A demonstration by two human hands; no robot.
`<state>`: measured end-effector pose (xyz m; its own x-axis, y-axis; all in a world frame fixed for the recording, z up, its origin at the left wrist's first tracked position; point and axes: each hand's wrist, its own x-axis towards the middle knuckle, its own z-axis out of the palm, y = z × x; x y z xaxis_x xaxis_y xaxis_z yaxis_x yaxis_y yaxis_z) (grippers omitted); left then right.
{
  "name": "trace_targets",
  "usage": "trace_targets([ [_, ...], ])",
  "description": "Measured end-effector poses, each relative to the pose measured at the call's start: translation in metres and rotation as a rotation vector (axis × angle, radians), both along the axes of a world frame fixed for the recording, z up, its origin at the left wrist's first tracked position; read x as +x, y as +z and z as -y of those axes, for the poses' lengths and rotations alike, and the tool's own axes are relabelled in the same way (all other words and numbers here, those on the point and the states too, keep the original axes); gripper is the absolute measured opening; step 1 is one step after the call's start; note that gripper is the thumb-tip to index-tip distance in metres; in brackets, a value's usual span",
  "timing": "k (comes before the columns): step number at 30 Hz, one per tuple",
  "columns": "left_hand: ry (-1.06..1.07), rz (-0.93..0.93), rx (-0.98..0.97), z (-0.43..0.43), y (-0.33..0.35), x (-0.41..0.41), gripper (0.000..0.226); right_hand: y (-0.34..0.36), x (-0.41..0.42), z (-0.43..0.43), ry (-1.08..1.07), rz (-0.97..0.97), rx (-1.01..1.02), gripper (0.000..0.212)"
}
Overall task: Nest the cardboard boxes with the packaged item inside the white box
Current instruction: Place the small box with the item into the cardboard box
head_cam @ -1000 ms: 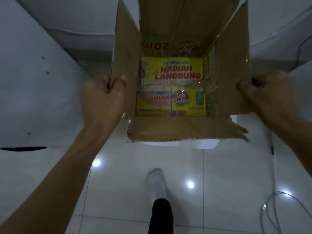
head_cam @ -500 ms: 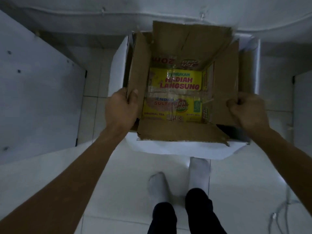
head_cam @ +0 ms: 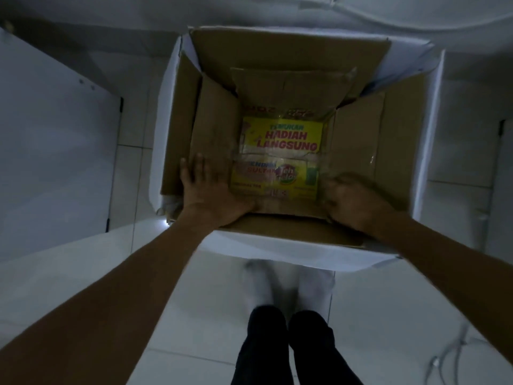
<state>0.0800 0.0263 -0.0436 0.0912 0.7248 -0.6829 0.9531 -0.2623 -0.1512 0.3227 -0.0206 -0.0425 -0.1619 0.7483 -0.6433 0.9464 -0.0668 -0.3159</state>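
Here a brown box (head_cam: 358, 140) sits inside the white box (head_cam: 433, 140) on the floor, a yellow packet (head_cam: 280, 157) at its bottom. The left hand (head_cam: 206, 190) presses flat and open on a flap; the right hand (head_cam: 352, 201) is blurred, grip unclear. Uneven pushing could jam a corner or crumple flaps.

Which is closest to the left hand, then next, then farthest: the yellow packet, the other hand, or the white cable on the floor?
From the left hand, in the head view:
1. Yellow packet, just to its right, inside the cardboard box.
2. Right hand, across the box on the right flap.
3. White cable, far away on the floor at bottom right.
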Motion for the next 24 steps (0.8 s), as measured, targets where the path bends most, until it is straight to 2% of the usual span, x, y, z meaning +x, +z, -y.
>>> trace_targets([
  [3,0.032,-0.100,-0.084,-0.003,-0.004,-0.011,0.131,-0.015,0.008,-0.006,-0.069,0.007,-0.099,0.040],
  [7,0.021,-0.034,-0.007,-0.005,0.000,0.006,0.123,-0.014,-0.004,-0.032,-0.178,-0.078,-0.114,0.037],
  [11,-0.034,0.161,0.136,-0.003,0.003,0.023,0.111,-0.009,-0.023,-0.102,-0.224,-0.151,-0.018,0.040],
  [14,-0.054,0.175,0.039,0.005,0.003,0.030,0.108,-0.010,-0.034,-0.157,-0.205,-0.153,0.106,0.044],
  [18,-0.144,0.094,-0.036,0.009,-0.001,0.033,0.106,-0.014,-0.043,-0.195,-0.269,-0.131,0.103,0.053],
  [21,-0.195,0.119,0.031,0.000,0.000,0.038,0.110,-0.015,-0.044,-0.187,-0.247,-0.086,0.064,0.056],
  [24,-0.136,0.259,0.219,-0.009,0.009,0.029,0.094,-0.005,-0.031,-0.157,-0.203,-0.162,0.114,0.058],
])
